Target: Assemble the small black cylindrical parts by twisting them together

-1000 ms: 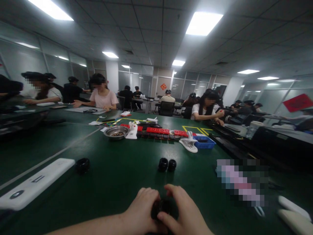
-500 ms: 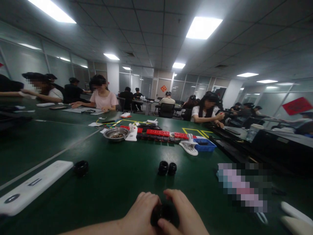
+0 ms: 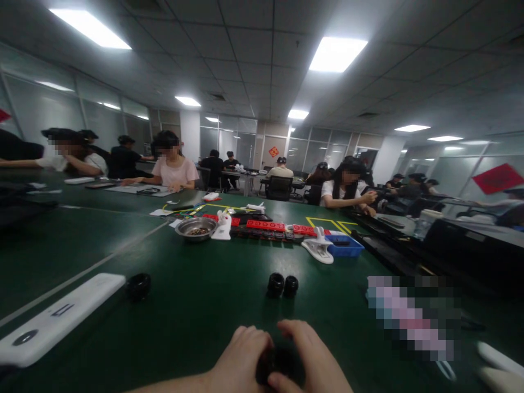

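At the bottom middle, my left hand [image 3: 241,360] and my right hand [image 3: 315,357] are closed together around a black round part [image 3: 289,363]. The part looks like a small wheel, but it is dark and partly hidden by my fingers. My right thumb presses on its near side, while the left fingers curl over its left side. Just beyond my hands, two black wheel-like parts [image 3: 276,284] stand side by side on the green table [image 3: 204,305]. Another black wheel-like part [image 3: 138,286] lies at the left, against the end of a long white panel [image 3: 69,314].
A metal bowl [image 3: 196,229] with small pieces, white clamps [image 3: 319,246], red strips [image 3: 265,225] and a blue tray [image 3: 346,245] stand farther back. A blurred-out item [image 3: 413,316] lies at right, near white pieces [image 3: 501,357]. Several people sit at tables beyond.
The view has tilted up slightly, so the table items appear a little lower. Both hands stay around the black part, with only a slight shift of the fingers.
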The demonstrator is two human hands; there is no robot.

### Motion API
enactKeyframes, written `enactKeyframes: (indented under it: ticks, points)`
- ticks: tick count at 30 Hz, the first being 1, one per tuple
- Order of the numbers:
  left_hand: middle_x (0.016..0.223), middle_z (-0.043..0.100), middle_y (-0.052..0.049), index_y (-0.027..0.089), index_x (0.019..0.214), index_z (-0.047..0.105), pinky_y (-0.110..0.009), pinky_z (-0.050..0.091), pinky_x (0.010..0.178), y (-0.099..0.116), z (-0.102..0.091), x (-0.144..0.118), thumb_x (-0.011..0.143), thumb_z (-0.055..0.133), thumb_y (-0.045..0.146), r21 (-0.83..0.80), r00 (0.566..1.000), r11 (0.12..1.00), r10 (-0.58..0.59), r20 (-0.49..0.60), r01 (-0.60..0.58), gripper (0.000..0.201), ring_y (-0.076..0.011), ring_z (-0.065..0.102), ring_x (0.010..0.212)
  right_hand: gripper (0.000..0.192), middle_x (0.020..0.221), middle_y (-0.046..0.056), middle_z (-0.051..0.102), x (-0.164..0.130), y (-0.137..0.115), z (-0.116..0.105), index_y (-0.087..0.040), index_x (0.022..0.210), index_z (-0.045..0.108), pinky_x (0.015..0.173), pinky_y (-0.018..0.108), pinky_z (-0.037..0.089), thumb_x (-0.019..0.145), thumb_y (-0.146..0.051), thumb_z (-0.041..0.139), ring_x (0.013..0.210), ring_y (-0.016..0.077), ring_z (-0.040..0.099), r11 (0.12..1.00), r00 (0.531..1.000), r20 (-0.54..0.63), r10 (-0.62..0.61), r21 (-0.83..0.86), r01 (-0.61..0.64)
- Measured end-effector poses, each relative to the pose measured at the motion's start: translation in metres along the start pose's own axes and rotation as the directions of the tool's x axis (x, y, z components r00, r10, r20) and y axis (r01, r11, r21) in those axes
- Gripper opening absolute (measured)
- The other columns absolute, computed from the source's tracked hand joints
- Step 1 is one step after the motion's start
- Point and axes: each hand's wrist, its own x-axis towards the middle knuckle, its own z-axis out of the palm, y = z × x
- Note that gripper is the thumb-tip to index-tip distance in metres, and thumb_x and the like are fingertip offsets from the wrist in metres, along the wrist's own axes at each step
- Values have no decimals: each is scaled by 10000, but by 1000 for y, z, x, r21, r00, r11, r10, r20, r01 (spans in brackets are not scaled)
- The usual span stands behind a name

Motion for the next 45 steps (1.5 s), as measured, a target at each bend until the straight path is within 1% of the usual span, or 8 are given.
enactKeyframes:
  ticks: [3,10,15,23,29,35,41,45]
  points:
    - [832,576,-18,179,790,559,-306,374,720,-3,3,1,574,691,338,2,1000,1000,11,-4,-11,298,-200,505,767,482,1045,116,580,1,-4,0,-130,1099,512,857,344,416,623,-127,588,969,250,532,998,998,27,59,-29,-58]
    - [874,581,-17,189,867,567,-317,367,740,-3,3,0,577,689,366,-49,999,998,32,-17,-33,361,-213,503,800,441,1102,89,562,-3,-2,-6,-164,1083,508,890,309,395,646,-125,539,1006,216,519,989,991,67,-119,95,112]
    - [837,563,-6,184,779,543,-295,368,713,-2,3,0,566,688,384,11,1000,1000,-7,-1,7,327,-197,494,765,458,1047,108,572,-1,-2,-2,-152,1075,513,852,360,408,629,-192,608,969,256,515,999,999,-25,-23,-46,22]
    - [919,574,-18,197,910,558,-315,363,771,-2,1,-1,589,685,402,-32,1000,999,27,9,-27,401,-218,496,839,465,1129,66,559,-8,-8,-8,-188,1099,515,913,302,384,641,-110,534,1039,212,515,987,996,42,-81,141,74]
    - [845,575,-19,176,803,557,-299,370,724,1,-4,0,625,657,358,15,999,1000,-9,48,8,274,-201,500,764,488,1054,134,575,1,-10,-5,-101,1096,526,861,380,412,625,-188,624,975,282,529,999,998,42,50,-11,-49]
    - [909,575,-18,200,935,556,-308,369,737,-1,0,-1,601,680,422,-29,999,999,37,-4,-37,420,-216,494,811,515,1159,95,537,-4,-3,-4,-157,1148,484,932,324,376,642,-155,583,1072,230,491,986,994,45,-100,139,93]
    - [852,578,-14,183,812,541,-283,369,697,5,-7,-1,637,655,359,48,998,999,-16,56,13,274,-200,500,774,424,1007,98,593,2,1,0,-163,1068,520,822,342,437,654,-212,595,928,243,549,999,999,-23,-46,-29,45]
    - [876,581,-11,196,875,546,-292,367,717,2,-4,0,629,652,370,23,999,999,29,36,-29,319,-205,499,792,377,1031,68,598,-1,-4,-3,-180,1023,539,850,283,425,650,-123,542,954,203,550,996,997,33,-65,68,63]
